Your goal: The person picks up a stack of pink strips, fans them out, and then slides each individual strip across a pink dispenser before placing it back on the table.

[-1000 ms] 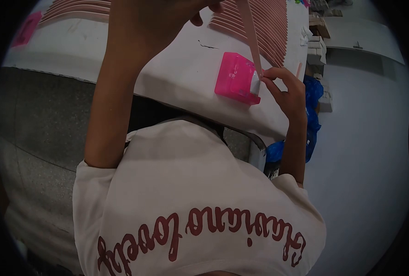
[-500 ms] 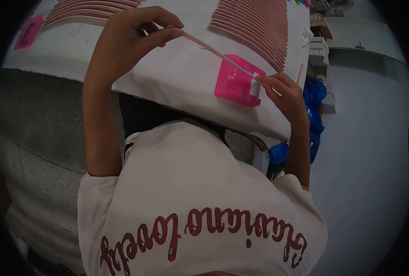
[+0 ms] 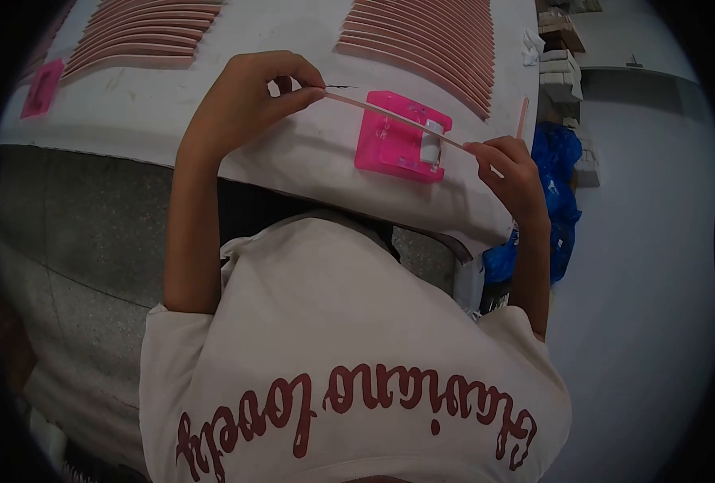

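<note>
Between my two hands a thin pink strip point(image 3: 397, 117) is stretched, slanting down to the right. My left hand point(image 3: 273, 92) pinches its left end, where a small dark thin piece sticks out by the fingertips. The right end is pinched in my right hand point(image 3: 506, 165). Behind and below the strip, a bright pink tape dispenser point(image 3: 385, 145) with a whitish roll point(image 3: 431, 142) sits on the white table point(image 3: 293, 165). Many curved pink strips point(image 3: 430, 48) lie side by side beyond the dispenser.
Another group of pink strips point(image 3: 144, 36) lies at the upper left, beside a pink holder point(image 3: 43, 88). A single strip point(image 3: 522, 117) lies near the table's right edge. Blue plastic bags point(image 3: 557, 185) and stacked pale bundles point(image 3: 560, 76) are right of the table.
My left hand has moved down and slightly right, and my right hand slightly right and down, with the strip still between them. The view has shifted a little.
</note>
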Available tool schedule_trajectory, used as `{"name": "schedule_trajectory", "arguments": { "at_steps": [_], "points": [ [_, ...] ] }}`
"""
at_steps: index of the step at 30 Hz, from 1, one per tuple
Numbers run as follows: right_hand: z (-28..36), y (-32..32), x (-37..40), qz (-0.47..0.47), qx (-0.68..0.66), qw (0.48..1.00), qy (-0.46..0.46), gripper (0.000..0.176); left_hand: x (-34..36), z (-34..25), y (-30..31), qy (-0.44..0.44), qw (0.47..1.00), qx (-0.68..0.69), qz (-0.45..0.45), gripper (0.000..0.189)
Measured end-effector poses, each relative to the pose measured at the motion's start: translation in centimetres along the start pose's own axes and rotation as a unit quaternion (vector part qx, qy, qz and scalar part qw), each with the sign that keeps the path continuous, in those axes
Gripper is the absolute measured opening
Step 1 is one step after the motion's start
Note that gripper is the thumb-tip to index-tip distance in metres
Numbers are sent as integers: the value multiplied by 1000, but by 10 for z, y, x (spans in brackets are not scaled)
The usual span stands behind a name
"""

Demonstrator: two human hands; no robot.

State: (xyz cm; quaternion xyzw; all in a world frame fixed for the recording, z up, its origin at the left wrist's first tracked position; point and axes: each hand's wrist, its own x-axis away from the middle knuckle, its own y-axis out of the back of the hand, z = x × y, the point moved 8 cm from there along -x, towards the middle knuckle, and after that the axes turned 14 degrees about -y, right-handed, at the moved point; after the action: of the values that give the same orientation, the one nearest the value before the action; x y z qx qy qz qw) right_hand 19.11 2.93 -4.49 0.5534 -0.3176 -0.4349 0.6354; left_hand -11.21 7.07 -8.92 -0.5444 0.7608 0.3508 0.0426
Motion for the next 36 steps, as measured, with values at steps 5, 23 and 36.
{"name": "schedule_trajectory", "arguments": {
  "at_steps": [5, 23, 36],
  "points": [
    [-17, 6, 15, -17, 1, 1000, -1, 40, -15, -9, -20, -35, 999, -25, 32, 7],
    [-92, 47, 81, -96, 29, 991, -88, 39, -75, -49, -117, -83, 987, -26, 133, 11],
    [-99, 100, 157, -380, 267, 859, -217, 26, -88, -142, -141, -343, 927, -139, -57, 20]
  ]
}}
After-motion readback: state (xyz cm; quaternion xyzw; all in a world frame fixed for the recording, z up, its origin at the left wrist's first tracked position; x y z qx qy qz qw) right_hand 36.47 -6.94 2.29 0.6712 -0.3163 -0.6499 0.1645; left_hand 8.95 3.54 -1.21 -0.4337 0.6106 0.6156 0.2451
